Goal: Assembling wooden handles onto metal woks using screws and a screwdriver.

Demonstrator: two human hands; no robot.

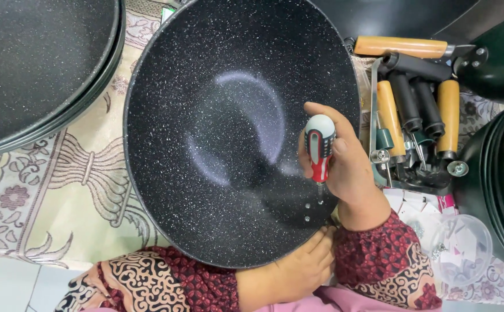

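A large black speckled wok (229, 115) lies tilted toward me in the middle of the view. My right hand (344, 167) is closed around a short screwdriver (319, 147) with a red, grey and white handle, its tip pointing down at small holes near the wok's lower right rim. My left hand (301, 268) grips the wok's near rim from below, fingers curled against the edge. Both arms wear dark red patterned sleeves.
Stacked black pans (38, 63) sit at the upper left. A pile of wooden and black pan handles (416, 110) lies right of the wok. More dark pans (503, 173) stand at the far right, above a clear plastic bowl (462, 248). A patterned cloth (73, 190) covers the surface.
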